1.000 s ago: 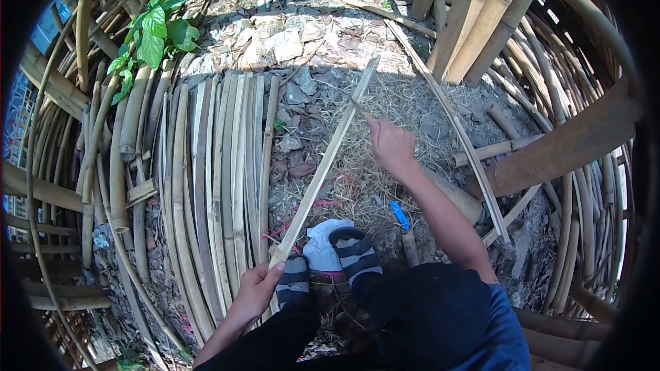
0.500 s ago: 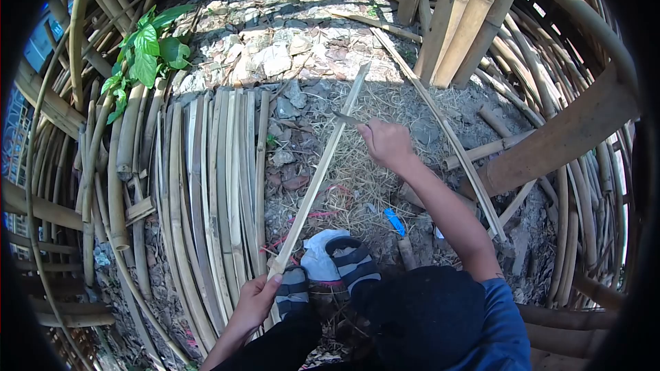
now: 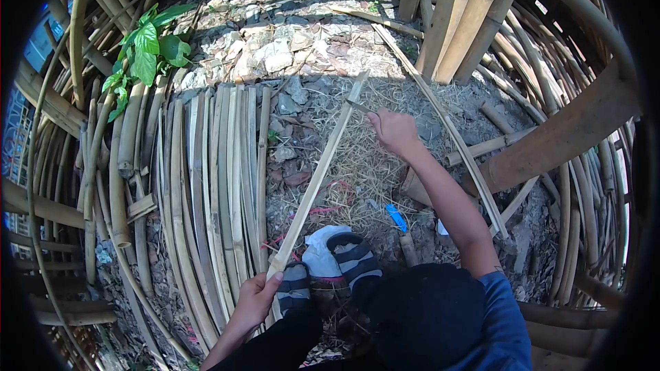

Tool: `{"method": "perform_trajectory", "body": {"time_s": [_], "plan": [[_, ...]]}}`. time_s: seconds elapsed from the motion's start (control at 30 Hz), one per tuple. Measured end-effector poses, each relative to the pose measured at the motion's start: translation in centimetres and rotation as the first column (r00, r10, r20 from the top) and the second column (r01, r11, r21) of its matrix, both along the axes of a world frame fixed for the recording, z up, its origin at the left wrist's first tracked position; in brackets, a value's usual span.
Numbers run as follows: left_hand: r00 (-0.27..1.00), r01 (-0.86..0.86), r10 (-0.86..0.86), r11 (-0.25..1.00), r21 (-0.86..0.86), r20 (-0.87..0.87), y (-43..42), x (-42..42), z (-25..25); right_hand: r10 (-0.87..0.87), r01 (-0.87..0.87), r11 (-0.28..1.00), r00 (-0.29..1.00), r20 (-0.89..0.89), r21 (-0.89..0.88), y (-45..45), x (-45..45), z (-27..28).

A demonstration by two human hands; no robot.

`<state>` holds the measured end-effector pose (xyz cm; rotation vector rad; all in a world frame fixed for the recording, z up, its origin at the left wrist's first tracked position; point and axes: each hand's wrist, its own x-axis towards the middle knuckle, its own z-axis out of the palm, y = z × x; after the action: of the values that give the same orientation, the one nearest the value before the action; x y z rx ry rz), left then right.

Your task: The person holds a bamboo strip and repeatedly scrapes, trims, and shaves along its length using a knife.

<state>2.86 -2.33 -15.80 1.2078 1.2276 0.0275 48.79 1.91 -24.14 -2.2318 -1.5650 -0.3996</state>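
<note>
A long pale bamboo strip [image 3: 320, 172] slants up and away from the feet. My left hand [image 3: 254, 300] grips its near end, beside the striped footwear. Near the strip's far end, my right hand [image 3: 397, 132] is closed round the handle of a knife [image 3: 359, 106], whose dark blade lies across the strip. To the left, many split bamboo strips [image 3: 227, 172] lie side by side on the ground.
Another long strip [image 3: 447, 124] lies on the right, near thick bamboo poles [image 3: 474, 17]. A blue-wrapped object [image 3: 396, 217] and a white bag [image 3: 319, 252] are near the feet. A leafy plant [image 3: 146, 55] stands upper left; straw [image 3: 364, 172] covers the middle ground.
Over the last second my right hand drew the knife down along the strip, then moved back up towards the far end. My left hand kept its hold.
</note>
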Motion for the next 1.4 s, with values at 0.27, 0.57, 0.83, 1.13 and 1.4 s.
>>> {"method": "perform_trajectory", "body": {"time_s": [0.27,0.57,0.83,1.13,1.4], "plan": [[0.999,0.016,-0.015,0.999,-0.05,0.036,0.0,-0.1,-0.6,-0.046,0.046,0.999,0.999,0.007,-0.029,0.3,1.8,0.1],[0.999,-0.015,0.02,0.995,-0.1,0.042,-0.4,-0.3,-0.7,-0.084,0.083,0.996,0.996,0.011,0.034,0.2,1.1,-0.5],[0.995,-0.037,0.046,0.994,-0.098,0.086,-0.1,-0.2,-0.5,-0.264,0.258,0.961,0.962,-0.064,-0.095,-0.1,2.2,-0.7],[0.993,-0.018,0.036,0.987,-0.158,0.114,-0.3,-0.8,-1.2,-0.284,0.283,0.959,0.952,-0.115,-0.029,0.9,2.3,-0.3],[0.992,-0.055,0.074,0.982,-0.178,0.104,0.3,-0.4,-1.2,0.025,-0.025,1.0,1.0,-0.012,0.003,0.0,-1.0,-1.2]]}}
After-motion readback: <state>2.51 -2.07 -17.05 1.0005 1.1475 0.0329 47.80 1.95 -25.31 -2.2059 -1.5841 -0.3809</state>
